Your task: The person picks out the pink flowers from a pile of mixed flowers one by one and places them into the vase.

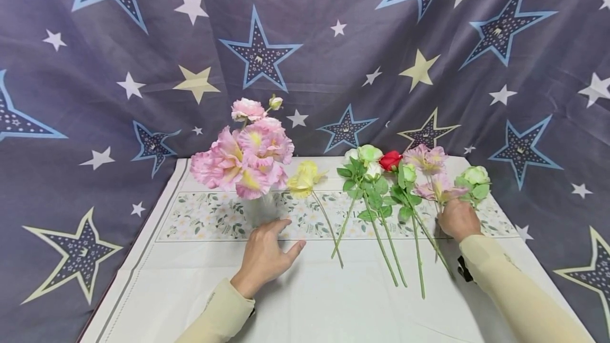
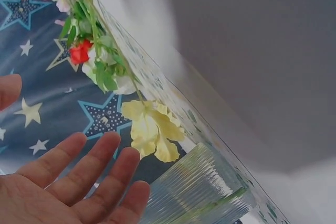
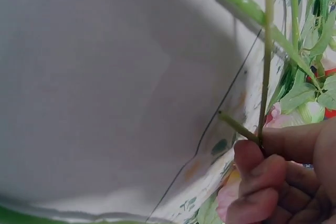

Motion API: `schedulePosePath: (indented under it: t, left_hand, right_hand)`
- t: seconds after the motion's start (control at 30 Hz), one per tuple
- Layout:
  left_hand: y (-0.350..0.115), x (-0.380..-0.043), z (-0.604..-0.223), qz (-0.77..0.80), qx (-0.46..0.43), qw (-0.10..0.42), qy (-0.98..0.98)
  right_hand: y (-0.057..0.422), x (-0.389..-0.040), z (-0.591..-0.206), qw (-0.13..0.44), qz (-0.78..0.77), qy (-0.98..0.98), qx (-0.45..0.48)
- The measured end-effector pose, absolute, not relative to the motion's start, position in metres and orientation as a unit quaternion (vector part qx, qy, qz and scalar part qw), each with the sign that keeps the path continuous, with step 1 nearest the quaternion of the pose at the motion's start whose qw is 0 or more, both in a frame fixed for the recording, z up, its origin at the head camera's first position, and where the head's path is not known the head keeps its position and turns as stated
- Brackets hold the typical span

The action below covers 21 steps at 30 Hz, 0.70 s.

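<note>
Closest in, the left hand (image 1: 267,252) is over the table (image 1: 362,300), its fingers spread, holding nothing, just before a clear ribbed vase (image 2: 197,192) crowned with pink blooms (image 1: 229,158); the right hand (image 1: 459,219) pinches a thin stem (image 3: 266,77) between thumb and finger, pink flowers (image 1: 439,189) just beyond it; farther back lie a yellow flower (image 1: 303,180) and red rose (image 1: 391,160), then a starry curtain (image 1: 314,73)
</note>
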<state>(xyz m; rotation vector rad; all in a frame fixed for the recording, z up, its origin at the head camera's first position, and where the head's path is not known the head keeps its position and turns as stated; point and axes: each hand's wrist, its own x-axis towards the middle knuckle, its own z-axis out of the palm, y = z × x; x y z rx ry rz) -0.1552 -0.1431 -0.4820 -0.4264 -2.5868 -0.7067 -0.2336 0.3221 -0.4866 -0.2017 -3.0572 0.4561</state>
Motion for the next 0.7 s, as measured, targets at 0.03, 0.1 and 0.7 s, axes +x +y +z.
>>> schedulePosePath:
  t: [0.03, 0.1, 0.7]
  left_hand:
    - [-0.143, -0.155, -0.482, -0.254, -0.153, 0.21, -0.931]
    - [-0.143, -0.155, -0.482, -0.253, -0.153, 0.208, -0.932]
    - [-0.14, -0.157, -0.483, -0.254, -0.154, 0.203, -0.933]
  right_hand:
    - [0.322, -0.233, -0.487, 0.025, 0.148, -0.987, -0.062]
    - [0.322, -0.233, -0.487, 0.028, 0.146, -0.987, -0.061]
    - [0.312, -0.221, -0.472, 0.11, 0.186, -0.973, -0.075]
